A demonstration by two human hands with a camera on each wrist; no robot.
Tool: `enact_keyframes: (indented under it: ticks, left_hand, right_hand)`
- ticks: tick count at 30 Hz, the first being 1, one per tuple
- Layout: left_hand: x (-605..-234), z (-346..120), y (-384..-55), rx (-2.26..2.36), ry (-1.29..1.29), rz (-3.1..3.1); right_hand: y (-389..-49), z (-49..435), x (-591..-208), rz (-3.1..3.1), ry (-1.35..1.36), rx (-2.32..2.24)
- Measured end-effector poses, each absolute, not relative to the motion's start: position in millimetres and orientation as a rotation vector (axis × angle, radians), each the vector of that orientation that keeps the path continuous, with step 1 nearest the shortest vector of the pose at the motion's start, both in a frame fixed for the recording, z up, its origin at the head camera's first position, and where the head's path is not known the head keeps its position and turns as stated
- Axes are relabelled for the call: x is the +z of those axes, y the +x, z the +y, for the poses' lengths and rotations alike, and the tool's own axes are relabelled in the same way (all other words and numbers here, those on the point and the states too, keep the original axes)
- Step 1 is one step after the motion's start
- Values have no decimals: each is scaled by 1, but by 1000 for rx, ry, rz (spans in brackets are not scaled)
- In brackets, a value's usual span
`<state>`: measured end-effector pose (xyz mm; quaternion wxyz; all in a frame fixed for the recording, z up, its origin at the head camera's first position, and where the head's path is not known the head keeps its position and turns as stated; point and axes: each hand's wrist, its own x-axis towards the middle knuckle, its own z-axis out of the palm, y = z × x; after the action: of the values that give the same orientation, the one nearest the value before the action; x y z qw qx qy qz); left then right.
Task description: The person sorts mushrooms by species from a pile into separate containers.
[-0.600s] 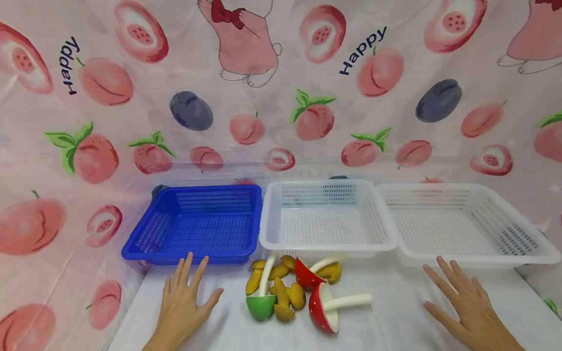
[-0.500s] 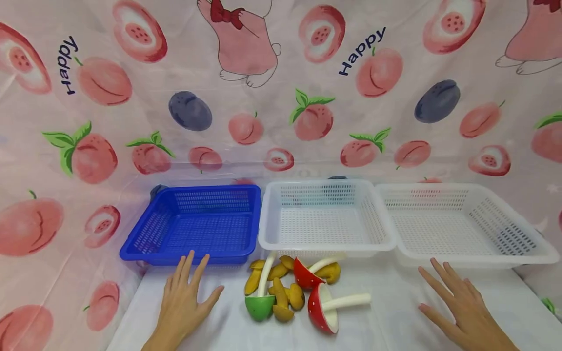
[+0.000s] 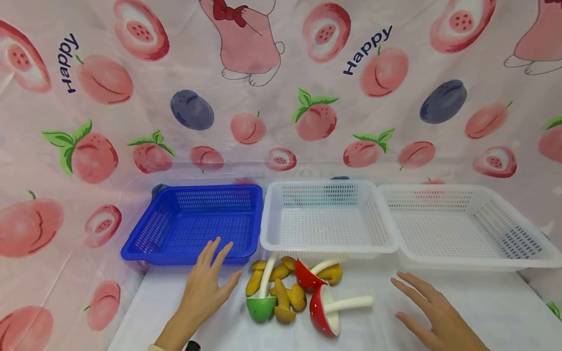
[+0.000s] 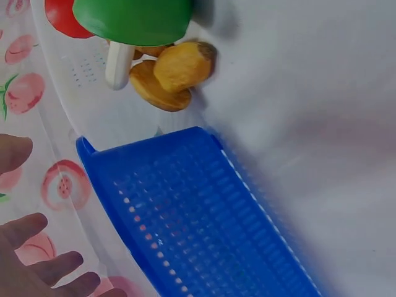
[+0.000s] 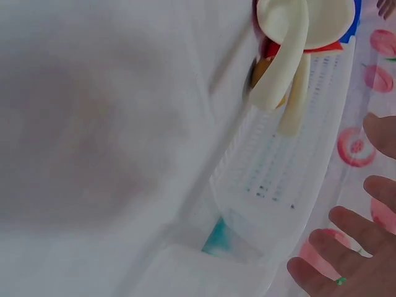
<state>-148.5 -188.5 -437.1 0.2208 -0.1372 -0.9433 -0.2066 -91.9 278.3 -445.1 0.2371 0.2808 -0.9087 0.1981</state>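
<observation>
Toy mushrooms lie in a cluster at the middle of the white table. A green-capped mushroom [image 3: 261, 309] with a white stem is at the left of the group. Two red-capped ones are to the right: a front red mushroom [image 3: 323, 312] on its side and a back red mushroom [image 3: 309, 276]. Several brown mushrooms [image 3: 283, 309] lie among them. My left hand [image 3: 208, 285], fingers spread and holding nothing, hovers left of the cluster, before the blue basket. To the right of the cluster my right hand [image 3: 432, 309] hovers with fingers extended, also holding nothing.
A blue basket [image 3: 189, 258], a middle white basket [image 3: 329, 247] and a right white basket [image 3: 478, 262] stand side by side behind the mushrooms. A fruit-patterned cloth [image 3: 272, 97] hangs behind them. A small black object [image 3: 192, 346] shows by the left wrist.
Both hands have moved inward toward the mushrooms, the left hand to the right and the right hand to the left. Mushrooms and baskets stay in place.
</observation>
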Motion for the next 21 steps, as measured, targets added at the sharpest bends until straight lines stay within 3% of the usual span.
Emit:
enact_keyframes:
  ticks: [21]
  left_hand:
    - [-434,-149,-180,-704,-561,-2629]
  right_hand:
    - [-103,234,-456,-2596,811,560]
